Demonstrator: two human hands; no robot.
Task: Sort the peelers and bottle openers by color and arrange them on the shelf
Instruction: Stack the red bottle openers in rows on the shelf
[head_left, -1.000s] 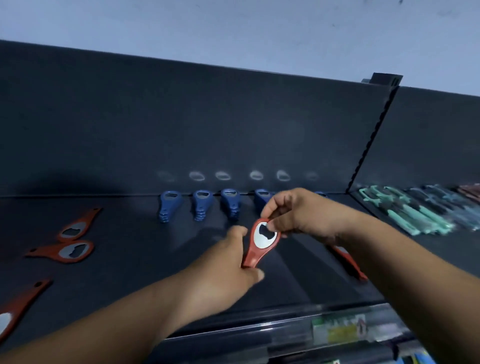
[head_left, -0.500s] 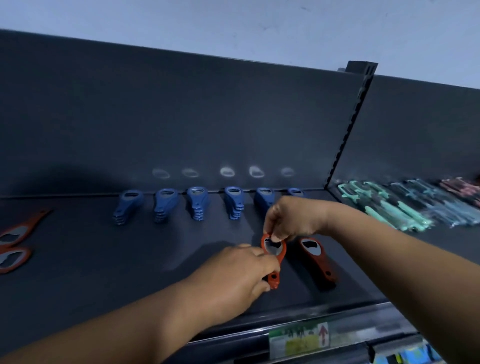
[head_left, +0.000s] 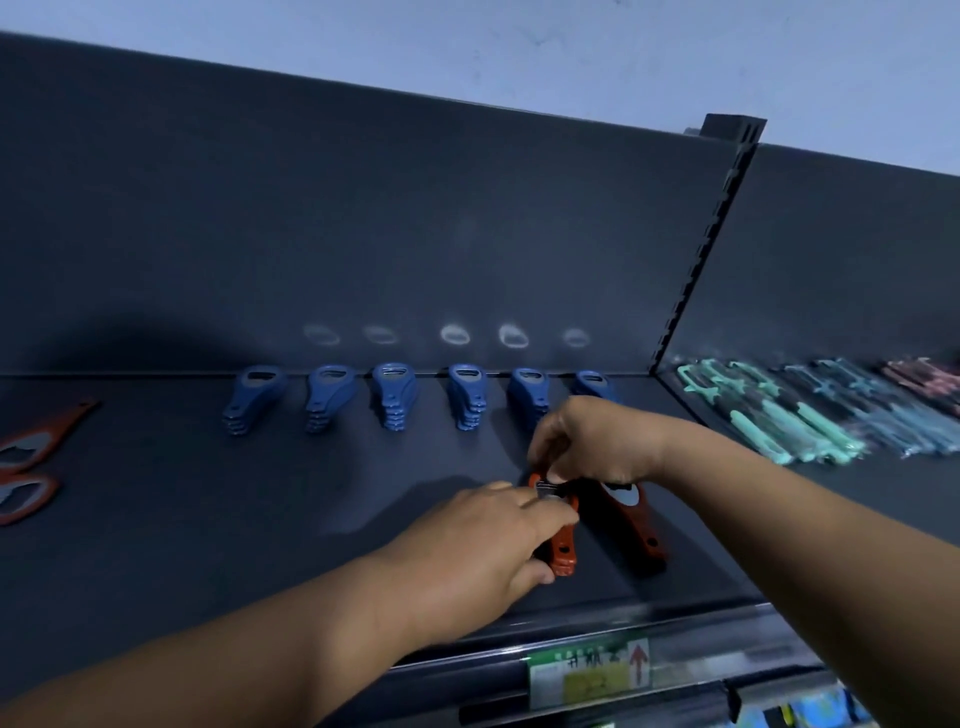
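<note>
Shelf (head_left: 260, 519) lip nr: L hand (head_left: 483, 540), R hand (head_left: 587, 441) grips both hold red opener (head_left: 563, 551) beside 2nd opener (head_left: 636, 525).

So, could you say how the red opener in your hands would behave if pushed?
The red opener looks flat and rigid, so it would probably slide on the shelf rather than roll. The left hand and right hand hold it by the fingers, so it is probably light.

Left hand (head_left: 488, 540) grips the red opener (head_left: 563, 553) by the handle, right hand (head_left: 587, 441) (fingers curled) pinches its head
</note>
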